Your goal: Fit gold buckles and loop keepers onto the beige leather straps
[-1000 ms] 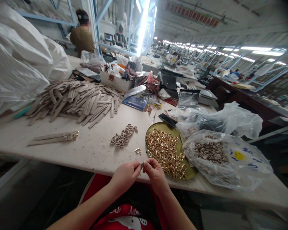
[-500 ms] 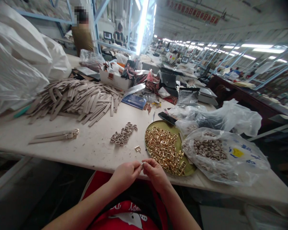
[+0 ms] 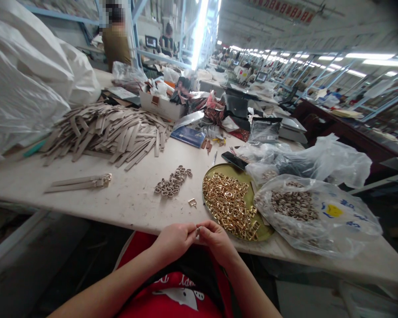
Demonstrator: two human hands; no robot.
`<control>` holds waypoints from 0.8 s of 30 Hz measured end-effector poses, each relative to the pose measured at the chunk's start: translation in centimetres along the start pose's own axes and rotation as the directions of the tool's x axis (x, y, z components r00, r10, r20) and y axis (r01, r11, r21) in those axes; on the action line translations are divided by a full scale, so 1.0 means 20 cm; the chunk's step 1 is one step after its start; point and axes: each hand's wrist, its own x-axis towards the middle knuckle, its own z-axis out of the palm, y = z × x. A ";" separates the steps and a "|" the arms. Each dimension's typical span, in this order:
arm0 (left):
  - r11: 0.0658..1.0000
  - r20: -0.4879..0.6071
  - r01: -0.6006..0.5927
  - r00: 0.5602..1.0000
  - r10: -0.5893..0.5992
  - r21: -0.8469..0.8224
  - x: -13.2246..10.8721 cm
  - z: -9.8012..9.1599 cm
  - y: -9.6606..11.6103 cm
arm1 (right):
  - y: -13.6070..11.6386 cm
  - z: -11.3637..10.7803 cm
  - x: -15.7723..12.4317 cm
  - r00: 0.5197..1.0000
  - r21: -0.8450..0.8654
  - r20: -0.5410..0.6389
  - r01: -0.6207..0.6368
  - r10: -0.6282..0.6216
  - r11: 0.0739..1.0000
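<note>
At the table's front edge my left hand [image 3: 176, 240] and my right hand [image 3: 216, 240] meet, fingertips pinched together. Between them is a small greyish piece [image 3: 197, 231], which looks like one of the strap loops; the fingers cover most of it. Just beyond lies a single gold buckle [image 3: 193, 202]. A cluster of beige strap loops [image 3: 172, 182] sits farther back. To the right, a round olive tray [image 3: 228, 168] holds a heap of gold buckles [image 3: 228, 198]. Off to the left lie a few beige straps [image 3: 76, 183] with gold buckles at their right ends.
A large pile of beige straps [image 3: 109, 130] covers the back left, beside a big white bag [image 3: 23, 66]. On the right, a clear plastic bag [image 3: 348, 234] contains many loops. A phone [image 3: 234, 160], a pen [image 3: 215, 157] and a cluttered box [image 3: 161, 106] stand behind.
The view has shifted slightly. My hands stay together at the table edge, with the small piece turned a little between the fingertips.
</note>
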 end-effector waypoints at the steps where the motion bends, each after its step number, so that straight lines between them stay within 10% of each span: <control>1: 1.000 -0.015 0.002 1.000 -0.002 0.002 0.00 0.01 0.00 | 0.00 0.00 0.00 0.999 -0.066 -0.006 0.039 -0.039 0.997; 6: 0.998 -0.108 0.012 0.994 -0.019 -0.065 0.00 0.07 0.01 | 0.00 0.02 -0.01 0.985 -0.191 -0.041 0.160 -0.170 0.969; 24: 0.948 -0.229 0.008 0.970 -0.084 -0.317 0.00 0.14 0.03 | 0.10 0.20 0.00 0.964 0.388 -0.260 0.161 -0.059 0.907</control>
